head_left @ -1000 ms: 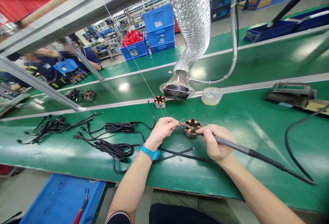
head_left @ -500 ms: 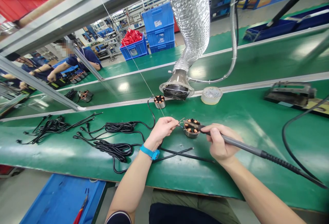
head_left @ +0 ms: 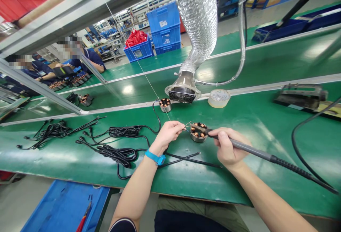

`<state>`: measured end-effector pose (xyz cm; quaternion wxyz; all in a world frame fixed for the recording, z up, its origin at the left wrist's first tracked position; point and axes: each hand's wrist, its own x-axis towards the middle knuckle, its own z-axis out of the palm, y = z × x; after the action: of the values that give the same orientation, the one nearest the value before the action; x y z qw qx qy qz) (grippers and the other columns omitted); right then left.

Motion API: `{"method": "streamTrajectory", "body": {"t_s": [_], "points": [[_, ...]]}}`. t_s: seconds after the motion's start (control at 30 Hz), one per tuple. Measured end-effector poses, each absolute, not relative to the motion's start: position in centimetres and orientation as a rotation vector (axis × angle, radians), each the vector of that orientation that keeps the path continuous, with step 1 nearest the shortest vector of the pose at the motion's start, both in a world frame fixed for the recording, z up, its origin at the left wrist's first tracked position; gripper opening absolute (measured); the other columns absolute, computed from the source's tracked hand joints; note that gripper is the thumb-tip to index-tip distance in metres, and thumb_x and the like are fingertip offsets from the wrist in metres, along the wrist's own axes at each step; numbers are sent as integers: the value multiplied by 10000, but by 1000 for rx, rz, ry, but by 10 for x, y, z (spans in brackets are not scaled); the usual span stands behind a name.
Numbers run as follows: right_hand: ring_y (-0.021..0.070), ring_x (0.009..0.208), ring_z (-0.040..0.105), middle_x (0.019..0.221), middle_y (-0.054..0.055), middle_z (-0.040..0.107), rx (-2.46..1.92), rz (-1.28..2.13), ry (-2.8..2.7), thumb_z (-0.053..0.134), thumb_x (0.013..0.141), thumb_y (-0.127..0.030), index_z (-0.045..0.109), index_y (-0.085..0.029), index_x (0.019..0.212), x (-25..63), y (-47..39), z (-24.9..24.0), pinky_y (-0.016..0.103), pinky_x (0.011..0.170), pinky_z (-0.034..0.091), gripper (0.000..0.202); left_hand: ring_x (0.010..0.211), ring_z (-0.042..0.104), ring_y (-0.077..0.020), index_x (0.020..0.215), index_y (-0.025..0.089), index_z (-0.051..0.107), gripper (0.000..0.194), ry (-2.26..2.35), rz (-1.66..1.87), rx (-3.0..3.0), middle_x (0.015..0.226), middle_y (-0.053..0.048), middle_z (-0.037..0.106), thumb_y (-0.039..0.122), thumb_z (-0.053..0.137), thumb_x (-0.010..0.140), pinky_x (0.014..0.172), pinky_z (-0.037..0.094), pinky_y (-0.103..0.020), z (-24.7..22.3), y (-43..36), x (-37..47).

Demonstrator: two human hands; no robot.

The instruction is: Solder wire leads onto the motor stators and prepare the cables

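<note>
My right hand point(head_left: 230, 146) is closed around a soldering iron point(head_left: 247, 148), whose tip lies over the left edge of a motor stator point(head_left: 198, 138) with copper windings. My left hand point(head_left: 172, 131), a blue band on its wrist, pinches thin wires point(head_left: 187, 128) at that same edge. A fine pale strand, which looks like solder wire point(head_left: 151, 87), runs down from above to the left hand. Whether the fingers also grip it I cannot tell. A second stator point(head_left: 165, 105) with a black cable stands further back.
Coiled black cables point(head_left: 117, 154) lie left of my hands. A fume extractor nozzle point(head_left: 183, 91) hangs behind the stator, beside a roll of clear tape point(head_left: 219, 98). The iron's stand point(head_left: 303, 95) is at right. Co-workers point(head_left: 87, 59) sit at far left.
My hands, the iron and the stator hold almost the same place. In the background, co-workers' arms have shifted, and one person now holds up a dark object.
</note>
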<state>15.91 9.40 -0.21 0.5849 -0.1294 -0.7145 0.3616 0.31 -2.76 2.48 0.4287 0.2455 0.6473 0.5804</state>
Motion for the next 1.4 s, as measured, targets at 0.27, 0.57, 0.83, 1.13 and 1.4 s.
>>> {"method": "streamTrajectory", "body": {"t_s": [0.27,0.57,0.83,1.13,1.4], "points": [[138,512,582,551,-9,586,-320,853,-1657,525,917,-255,711,-212,735,159,92,-1,283,544,475,264,423,223,-8,721,135,522,346,1602,1467,612,599,60,359,435,684,779,420,71,-212,23,-27,3],[118,448,523,505,-23,529,-366,899,-1625,515,928,-265,715,-199,756,158,94,-6,272,507,440,272,433,193,-12,726,141,511,385,1577,1494,614,599,70,316,477,688,788,418,73,-207,20,-26,4],[124,499,581,548,-19,585,-258,865,-1705,518,914,-210,705,-210,749,159,93,0,261,522,458,249,418,199,-10,720,136,524,345,1612,1472,603,581,76,310,436,680,784,412,71,-205,23,-26,4],[116,542,613,606,-16,638,-136,751,-1834,502,911,-161,670,-197,763,157,92,10,252,568,496,227,411,195,-10,742,118,569,321,1629,1442,628,574,79,299,420,654,810,407,68,-209,25,-26,5],[118,482,557,536,-24,570,-280,847,-1708,509,923,-226,706,-215,762,160,93,1,269,540,474,255,410,195,-10,735,119,569,314,1633,1439,624,572,80,298,414,652,806,407,66,-208,25,-26,4]]}}
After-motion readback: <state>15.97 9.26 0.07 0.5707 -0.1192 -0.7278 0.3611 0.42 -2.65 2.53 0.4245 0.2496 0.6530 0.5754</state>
